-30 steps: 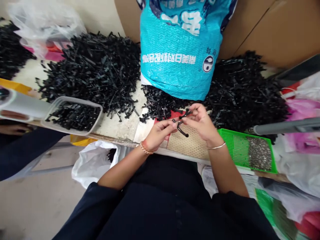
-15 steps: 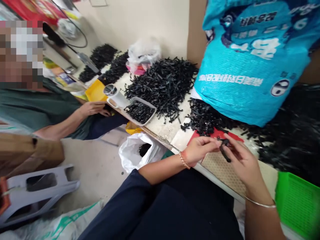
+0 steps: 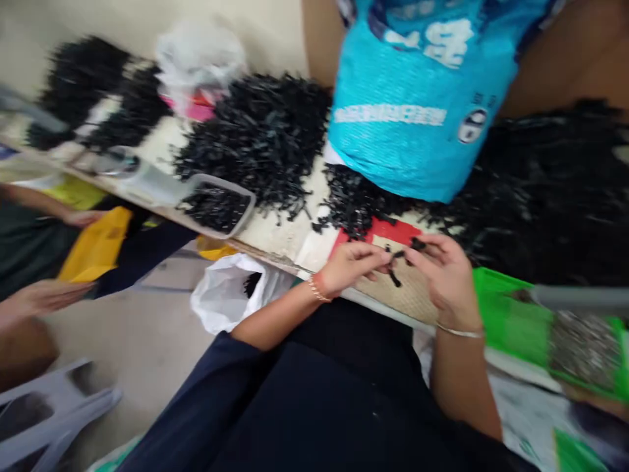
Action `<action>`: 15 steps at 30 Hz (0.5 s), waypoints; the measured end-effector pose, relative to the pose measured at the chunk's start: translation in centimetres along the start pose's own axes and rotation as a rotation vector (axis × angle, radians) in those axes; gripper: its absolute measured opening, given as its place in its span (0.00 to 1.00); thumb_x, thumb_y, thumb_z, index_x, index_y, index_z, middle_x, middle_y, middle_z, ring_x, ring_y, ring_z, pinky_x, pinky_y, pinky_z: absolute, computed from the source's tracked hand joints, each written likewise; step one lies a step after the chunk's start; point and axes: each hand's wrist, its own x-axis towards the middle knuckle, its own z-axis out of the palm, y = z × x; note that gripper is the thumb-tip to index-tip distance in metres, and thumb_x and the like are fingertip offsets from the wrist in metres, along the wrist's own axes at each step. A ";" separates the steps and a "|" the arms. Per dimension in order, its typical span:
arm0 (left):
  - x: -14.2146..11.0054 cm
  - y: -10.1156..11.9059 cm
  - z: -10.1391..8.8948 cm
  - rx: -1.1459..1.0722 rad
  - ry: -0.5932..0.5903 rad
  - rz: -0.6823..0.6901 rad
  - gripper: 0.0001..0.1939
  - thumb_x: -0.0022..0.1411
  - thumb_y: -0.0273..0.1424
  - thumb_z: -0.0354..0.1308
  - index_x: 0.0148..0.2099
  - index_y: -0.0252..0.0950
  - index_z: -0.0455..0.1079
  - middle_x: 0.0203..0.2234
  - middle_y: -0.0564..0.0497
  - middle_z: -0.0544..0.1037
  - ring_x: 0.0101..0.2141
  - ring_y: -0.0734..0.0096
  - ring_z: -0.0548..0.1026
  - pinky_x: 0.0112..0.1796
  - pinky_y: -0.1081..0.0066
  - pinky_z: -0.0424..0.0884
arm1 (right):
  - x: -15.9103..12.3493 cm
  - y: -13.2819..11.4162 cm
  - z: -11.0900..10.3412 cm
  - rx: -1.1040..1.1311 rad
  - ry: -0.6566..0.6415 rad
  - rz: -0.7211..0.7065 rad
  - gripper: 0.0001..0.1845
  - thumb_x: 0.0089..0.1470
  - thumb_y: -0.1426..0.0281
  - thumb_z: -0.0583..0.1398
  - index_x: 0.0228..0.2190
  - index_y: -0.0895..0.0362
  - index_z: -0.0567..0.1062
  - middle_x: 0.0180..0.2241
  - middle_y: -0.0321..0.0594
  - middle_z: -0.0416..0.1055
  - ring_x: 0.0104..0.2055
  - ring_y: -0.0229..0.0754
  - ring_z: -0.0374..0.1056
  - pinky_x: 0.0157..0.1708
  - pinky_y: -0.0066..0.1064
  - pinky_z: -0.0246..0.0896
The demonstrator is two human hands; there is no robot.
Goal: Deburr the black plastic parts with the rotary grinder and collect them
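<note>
My left hand (image 3: 352, 264) and my right hand (image 3: 441, 271) meet over the table edge, both pinched on a small black plastic clip (image 3: 396, 262) held between their fingertips. The picture is smeared by motion. Under the hands lies a tan mesh mat (image 3: 413, 295) with a red sheet (image 3: 393, 231) behind it. Heaps of black plastic parts (image 3: 265, 134) cover the table beyond, around a teal woven sack (image 3: 417, 111).
A clear tub (image 3: 219, 206) of black parts and a white cup (image 3: 147, 187) stand at the left. A green basket (image 3: 511, 318) sits at the right, a white bag (image 3: 230, 295) hangs below the table edge. Another person's hand (image 3: 34, 298) and a grey stool (image 3: 54, 410) are at the left.
The camera swung left toward another person and is now swinging back right. Both hands stayed together on the black clip.
</note>
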 end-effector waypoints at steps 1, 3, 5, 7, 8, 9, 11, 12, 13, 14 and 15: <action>-0.2 0.2 -0.1 0.034 -0.013 -0.010 0.22 0.52 0.48 0.77 0.38 0.34 0.83 0.33 0.45 0.86 0.32 0.70 0.82 0.32 0.75 0.76 | -0.1 -0.1 0.3 0.016 -0.024 0.006 0.26 0.36 0.59 0.80 0.37 0.50 0.79 0.35 0.35 0.79 0.35 0.39 0.77 0.36 0.32 0.78; -0.5 0.4 -0.3 0.073 -0.038 -0.044 0.21 0.55 0.47 0.76 0.38 0.33 0.83 0.32 0.45 0.86 0.30 0.72 0.82 0.31 0.76 0.77 | -0.1 -0.3 0.8 0.056 -0.079 0.039 0.26 0.37 0.59 0.80 0.37 0.49 0.79 0.34 0.34 0.79 0.35 0.38 0.76 0.36 0.32 0.77; -0.5 0.6 -0.3 0.073 -0.057 -0.086 0.20 0.54 0.46 0.77 0.37 0.33 0.82 0.29 0.47 0.86 0.28 0.72 0.82 0.30 0.76 0.78 | 0.0 -0.4 1.1 0.089 -0.106 0.064 0.25 0.38 0.59 0.80 0.37 0.50 0.78 0.34 0.33 0.78 0.35 0.38 0.75 0.36 0.31 0.76; -0.5 0.7 -0.2 0.069 -0.070 -0.127 0.20 0.53 0.45 0.78 0.36 0.34 0.82 0.27 0.48 0.85 0.27 0.72 0.82 0.30 0.76 0.80 | 0.0 -0.6 1.1 0.118 -0.128 0.074 0.25 0.40 0.59 0.80 0.38 0.50 0.78 0.33 0.33 0.77 0.35 0.36 0.74 0.35 0.30 0.75; -0.5 0.7 -0.1 0.068 -0.074 -0.141 0.20 0.53 0.45 0.78 0.36 0.34 0.81 0.27 0.48 0.85 0.26 0.72 0.82 0.31 0.76 0.80 | -0.1 -0.6 1.1 0.130 -0.139 0.073 0.25 0.40 0.59 0.80 0.38 0.50 0.78 0.33 0.32 0.77 0.34 0.36 0.73 0.35 0.29 0.75; -0.6 0.7 0.0 0.069 -0.077 -0.151 0.20 0.53 0.44 0.78 0.35 0.34 0.81 0.27 0.48 0.85 0.26 0.72 0.82 0.31 0.75 0.81 | -0.2 -0.7 1.0 0.138 -0.150 0.072 0.25 0.40 0.58 0.80 0.38 0.51 0.78 0.33 0.32 0.76 0.34 0.35 0.73 0.34 0.29 0.74; -0.6 0.7 0.2 0.071 -0.076 -0.163 0.20 0.52 0.44 0.79 0.35 0.34 0.81 0.26 0.48 0.85 0.25 0.72 0.82 0.32 0.75 0.82 | -0.3 -0.7 0.8 0.146 -0.163 0.068 0.26 0.40 0.57 0.80 0.37 0.51 0.77 0.34 0.32 0.76 0.34 0.35 0.72 0.34 0.29 0.74; -0.5 0.7 0.2 0.073 -0.075 -0.169 0.20 0.52 0.44 0.79 0.35 0.34 0.81 0.26 0.48 0.85 0.25 0.72 0.82 0.32 0.74 0.82 | -0.3 -0.6 0.7 0.148 -0.164 0.067 0.26 0.40 0.57 0.80 0.37 0.51 0.78 0.34 0.32 0.76 0.34 0.35 0.72 0.34 0.29 0.74; -0.5 0.7 0.2 0.076 -0.074 -0.176 0.19 0.52 0.44 0.79 0.35 0.33 0.81 0.26 0.48 0.85 0.26 0.72 0.83 0.32 0.74 0.82 | -0.3 -0.5 0.7 0.150 -0.161 0.067 0.25 0.40 0.58 0.80 0.37 0.51 0.78 0.34 0.32 0.76 0.34 0.35 0.73 0.34 0.29 0.74; -0.5 0.7 0.2 0.081 -0.073 -0.182 0.19 0.52 0.44 0.79 0.35 0.33 0.81 0.27 0.47 0.85 0.26 0.71 0.83 0.32 0.73 0.82 | -0.3 -0.4 0.6 0.156 -0.158 0.068 0.25 0.40 0.58 0.80 0.37 0.51 0.78 0.34 0.32 0.76 0.34 0.35 0.73 0.34 0.29 0.74; -0.5 0.7 0.1 0.086 -0.073 -0.185 0.19 0.52 0.43 0.78 0.35 0.33 0.81 0.27 0.47 0.85 0.26 0.71 0.83 0.33 0.73 0.83 | -0.3 -0.3 0.6 0.164 -0.158 0.072 0.25 0.41 0.59 0.80 0.37 0.51 0.78 0.34 0.32 0.76 0.34 0.35 0.73 0.34 0.29 0.74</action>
